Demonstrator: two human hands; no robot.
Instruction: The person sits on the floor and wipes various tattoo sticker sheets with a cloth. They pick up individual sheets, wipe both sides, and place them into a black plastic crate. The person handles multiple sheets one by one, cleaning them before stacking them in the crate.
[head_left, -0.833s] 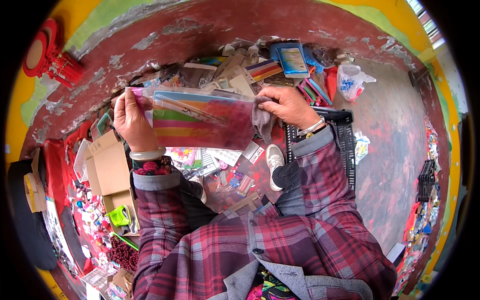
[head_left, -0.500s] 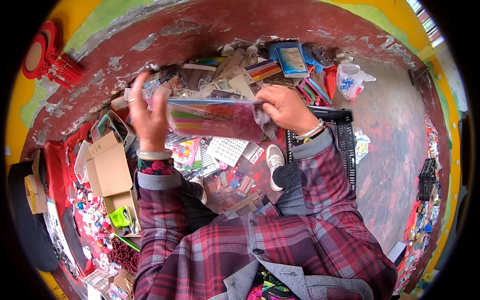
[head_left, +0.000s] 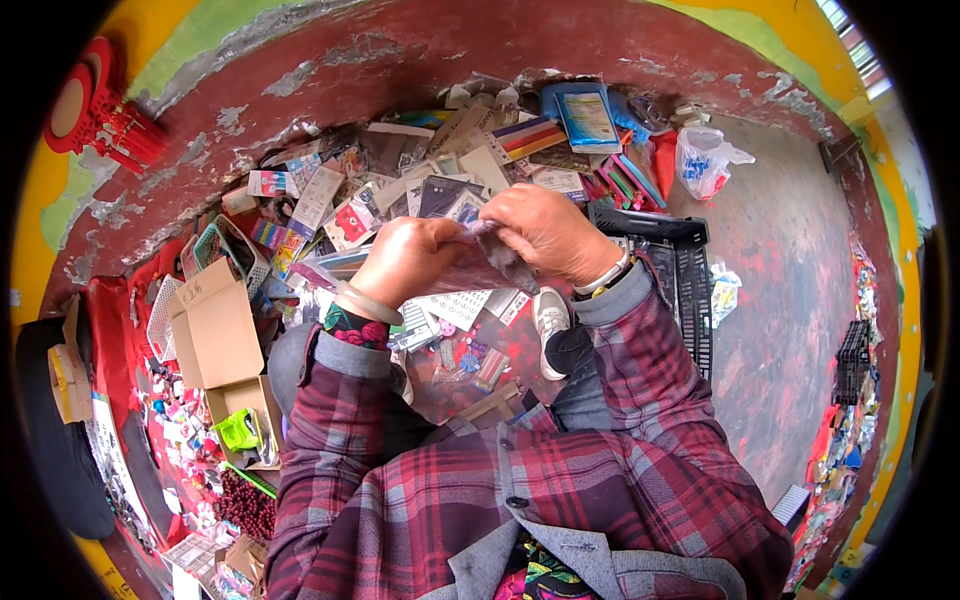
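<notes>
Far out to the left of the fingers an open cardboard box (head_left: 217, 328) stands with its flap raised, a white basket (head_left: 161, 325) at its outer edge. Nearer, loose packets (head_left: 345, 222) lie heaped beyond and beside the left hand (head_left: 405, 255), leaving little open room there. Its fingers are closed on the end of a clear pouch (head_left: 468, 272) with coloured contents, which hangs below the fingertips, another part showing left of that wrist. The right hand (head_left: 550, 235), almost touching the left, pinches a grey cloth (head_left: 512, 268) against the pouch's edge. A shoe (head_left: 549, 325) is below the right fingers. Just right of that wrist runs the rim of a black crate (head_left: 693, 290); past it, bare floor (head_left: 775, 260) offers the widest room for moving.
</notes>
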